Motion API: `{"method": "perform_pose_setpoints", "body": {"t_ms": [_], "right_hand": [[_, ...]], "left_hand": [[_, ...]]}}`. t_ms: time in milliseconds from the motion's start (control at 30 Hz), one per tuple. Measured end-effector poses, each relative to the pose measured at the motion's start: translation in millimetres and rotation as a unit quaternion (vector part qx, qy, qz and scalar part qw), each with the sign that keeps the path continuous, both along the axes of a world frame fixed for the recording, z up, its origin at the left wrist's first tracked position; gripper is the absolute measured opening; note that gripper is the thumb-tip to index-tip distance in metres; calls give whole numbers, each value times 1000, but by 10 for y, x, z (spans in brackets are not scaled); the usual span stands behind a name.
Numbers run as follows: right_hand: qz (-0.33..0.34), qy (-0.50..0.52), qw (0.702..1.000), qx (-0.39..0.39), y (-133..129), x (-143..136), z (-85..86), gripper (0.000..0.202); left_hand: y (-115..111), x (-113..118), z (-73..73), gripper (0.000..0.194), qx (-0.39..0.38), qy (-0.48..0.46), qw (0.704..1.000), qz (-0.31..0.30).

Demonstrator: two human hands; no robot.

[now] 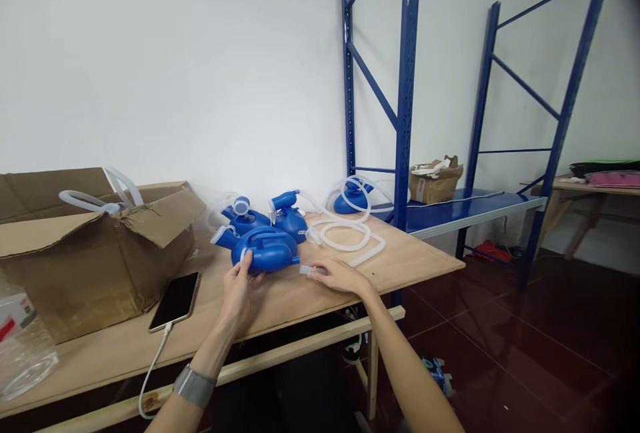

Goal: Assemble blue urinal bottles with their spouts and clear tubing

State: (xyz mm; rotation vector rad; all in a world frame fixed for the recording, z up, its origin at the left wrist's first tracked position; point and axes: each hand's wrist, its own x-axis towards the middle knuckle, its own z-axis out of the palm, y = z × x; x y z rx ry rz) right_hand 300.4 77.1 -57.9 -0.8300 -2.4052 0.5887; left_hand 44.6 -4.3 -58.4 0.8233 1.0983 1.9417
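A blue plastic urinal bottle [270, 254] with a moulded handle lies on its side near the middle of the table. My left hand [239, 286] is closed round its near left side, the thumb on top. Its wide mouth points left and a narrow blue spout points right. Just right of that spout, my right hand [337, 275] pinches the end of a clear hose [367, 256]. A small gap shows between hose end and spout. Behind stand two more blue bottles [291, 221], and another blue bottle [345, 203] sits farther back with looped hose about it.
On the left an open cardboard box [95, 273] has white hose rising out of it. A phone [175, 301] with a charging cable and a clear plastic jug [23, 346] lie near it. Blue shelving [407, 86] stands at the right, with a smaller carton [435, 186].
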Motion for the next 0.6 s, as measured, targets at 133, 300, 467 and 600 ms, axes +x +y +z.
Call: {"method": "perform_pose_setpoints", "body": {"t_ms": [133,300,467,600], "right_hand": [[21,-3,1000,4,-63,-13,70,43],[28,40,999,10,-53,27,93,42],[40,35,999,11,-28,28,71,43],[50,38,998,17,-22,-3,53,43]], "left_hand": [[-36,66,55,51,-21,71,997,-38],[-157,88,169,53,-8,90,996,21],[-261,91,232,55,-35,143,989,29],[-273,119,247,44,-23,178,984,5]]}}
